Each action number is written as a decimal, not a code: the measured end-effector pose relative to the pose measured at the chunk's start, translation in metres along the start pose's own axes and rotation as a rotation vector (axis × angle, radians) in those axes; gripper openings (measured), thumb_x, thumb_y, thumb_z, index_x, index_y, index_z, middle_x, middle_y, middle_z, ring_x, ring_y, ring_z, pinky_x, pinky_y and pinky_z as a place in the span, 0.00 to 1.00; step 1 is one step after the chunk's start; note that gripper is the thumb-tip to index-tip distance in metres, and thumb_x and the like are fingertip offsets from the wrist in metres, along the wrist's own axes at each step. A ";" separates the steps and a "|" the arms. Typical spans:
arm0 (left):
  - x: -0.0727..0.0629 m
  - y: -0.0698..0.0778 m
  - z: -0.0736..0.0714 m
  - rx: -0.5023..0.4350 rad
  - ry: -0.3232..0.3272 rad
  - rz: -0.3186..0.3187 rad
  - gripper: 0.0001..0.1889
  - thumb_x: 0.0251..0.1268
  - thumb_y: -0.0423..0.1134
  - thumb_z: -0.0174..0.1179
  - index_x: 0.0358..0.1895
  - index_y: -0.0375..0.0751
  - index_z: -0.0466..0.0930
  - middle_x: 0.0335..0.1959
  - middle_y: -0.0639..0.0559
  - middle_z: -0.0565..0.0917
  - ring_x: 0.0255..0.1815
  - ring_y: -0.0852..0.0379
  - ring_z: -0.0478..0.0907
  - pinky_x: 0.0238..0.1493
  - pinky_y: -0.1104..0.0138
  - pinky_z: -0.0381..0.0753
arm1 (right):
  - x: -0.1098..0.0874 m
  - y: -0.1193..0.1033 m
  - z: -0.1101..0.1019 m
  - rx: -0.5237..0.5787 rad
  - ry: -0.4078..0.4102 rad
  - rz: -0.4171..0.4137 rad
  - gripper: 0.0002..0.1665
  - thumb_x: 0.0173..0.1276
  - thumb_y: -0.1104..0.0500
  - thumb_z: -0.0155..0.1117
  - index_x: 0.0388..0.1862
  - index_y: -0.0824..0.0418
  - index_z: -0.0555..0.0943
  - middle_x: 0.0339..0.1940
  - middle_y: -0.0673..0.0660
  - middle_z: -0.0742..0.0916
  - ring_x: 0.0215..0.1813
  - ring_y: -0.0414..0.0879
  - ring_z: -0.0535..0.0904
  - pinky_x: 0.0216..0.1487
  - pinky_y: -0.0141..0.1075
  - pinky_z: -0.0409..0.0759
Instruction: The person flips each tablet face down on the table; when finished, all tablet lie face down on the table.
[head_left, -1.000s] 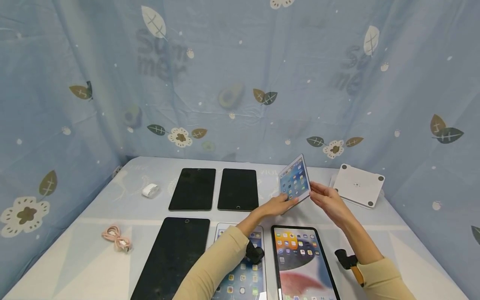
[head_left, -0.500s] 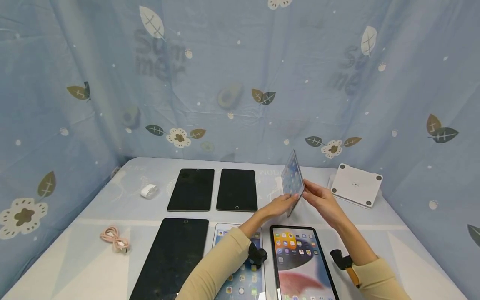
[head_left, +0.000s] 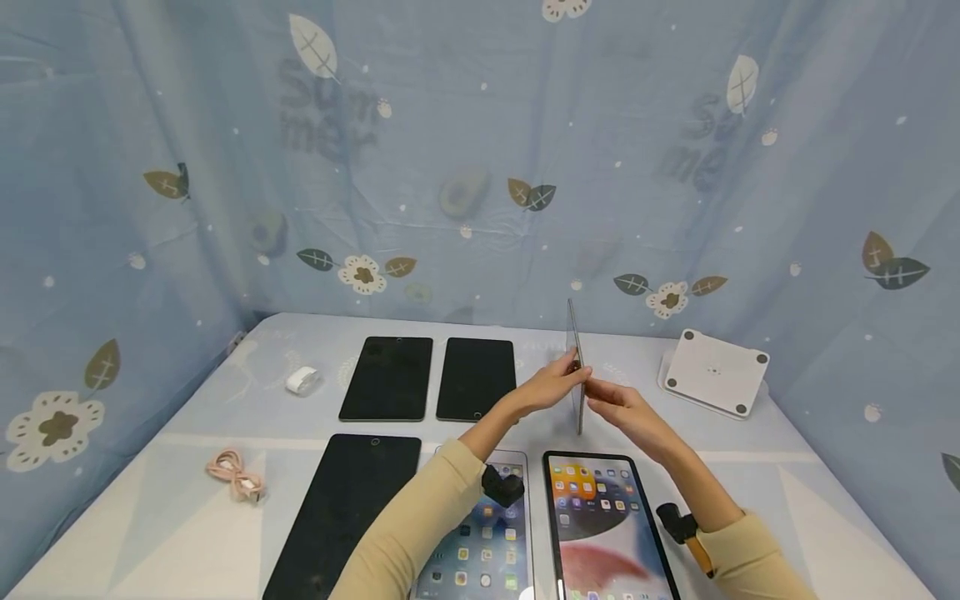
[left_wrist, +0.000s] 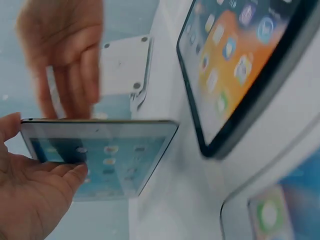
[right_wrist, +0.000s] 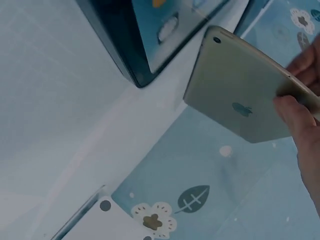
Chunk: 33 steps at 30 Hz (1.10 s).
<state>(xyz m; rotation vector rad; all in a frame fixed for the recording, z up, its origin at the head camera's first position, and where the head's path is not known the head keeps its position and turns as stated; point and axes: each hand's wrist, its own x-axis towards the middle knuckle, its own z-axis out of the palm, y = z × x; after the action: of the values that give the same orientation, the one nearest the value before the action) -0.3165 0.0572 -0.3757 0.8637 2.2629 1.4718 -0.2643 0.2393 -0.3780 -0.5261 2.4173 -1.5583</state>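
Observation:
In the head view a small tablet (head_left: 574,329) stands almost edge-on above the table. My left hand (head_left: 551,385) grips it, thumb at its edge and fingers on the screen side, as the left wrist view shows with the lit tablet screen (left_wrist: 117,170). My right hand (head_left: 630,421) is on the other side, fingers extended and touching the tablet's back. The right wrist view shows that gold-toned back (right_wrist: 225,82) with its camera and logo, and my right hand (right_wrist: 302,125) at its right side.
A lit black-rimmed tablet (head_left: 607,533) and a lit white tablet (head_left: 483,554) lie in front. Three dark tablets, one a large tablet (head_left: 348,508), lie leftward. A white plate with round feet (head_left: 716,371), a pink cable (head_left: 234,475) and a white adapter (head_left: 302,381) surround them.
The held tablet has turned from showing its screen toward the head camera to nearly edge-on, and shifted slightly left. My right hand has followed leftward along its back.

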 end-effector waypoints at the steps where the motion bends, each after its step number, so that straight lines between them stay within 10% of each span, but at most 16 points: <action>1: -0.002 -0.001 -0.004 0.006 0.000 0.014 0.34 0.79 0.47 0.40 0.77 0.37 0.36 0.76 0.39 0.55 0.76 0.46 0.56 0.73 0.55 0.61 | 0.002 0.001 0.002 -0.023 -0.016 0.021 0.34 0.77 0.60 0.45 0.72 0.79 0.51 0.73 0.76 0.58 0.74 0.70 0.53 0.70 0.62 0.54; 9: -0.013 -0.011 -0.035 0.131 -0.010 0.127 0.35 0.74 0.40 0.50 0.77 0.38 0.43 0.76 0.40 0.55 0.77 0.46 0.55 0.72 0.53 0.62 | 0.010 0.010 0.012 -0.231 -0.091 0.270 0.44 0.75 0.47 0.51 0.74 0.76 0.50 0.73 0.78 0.57 0.73 0.74 0.50 0.68 0.65 0.58; 17: -0.023 -0.024 -0.051 0.279 -0.007 0.130 0.33 0.64 0.39 0.63 0.71 0.35 0.62 0.70 0.38 0.68 0.71 0.44 0.65 0.70 0.50 0.65 | 0.013 0.018 0.014 -0.280 -0.154 0.217 0.39 0.76 0.48 0.49 0.74 0.72 0.54 0.69 0.77 0.66 0.69 0.73 0.62 0.64 0.66 0.64; 27: -0.022 -0.041 -0.035 0.350 -0.030 0.013 0.28 0.60 0.36 0.66 0.64 0.34 0.70 0.60 0.41 0.78 0.67 0.45 0.71 0.67 0.57 0.70 | 0.005 0.018 0.013 -0.422 -0.128 0.185 0.27 0.72 0.52 0.55 0.59 0.72 0.72 0.47 0.67 0.83 0.48 0.56 0.78 0.49 0.52 0.77; 33: -0.015 -0.045 -0.016 0.454 -0.010 -0.080 0.32 0.58 0.38 0.68 0.64 0.34 0.67 0.58 0.42 0.79 0.61 0.49 0.75 0.64 0.59 0.73 | 0.000 0.024 0.006 -0.470 -0.066 0.187 0.17 0.71 0.52 0.57 0.38 0.68 0.75 0.30 0.56 0.76 0.34 0.47 0.70 0.33 0.37 0.66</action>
<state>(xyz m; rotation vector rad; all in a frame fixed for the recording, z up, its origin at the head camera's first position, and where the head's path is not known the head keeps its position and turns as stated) -0.3284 0.0232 -0.4104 0.8802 2.6361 0.9269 -0.2662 0.2435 -0.4024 -0.4039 2.6923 -0.8835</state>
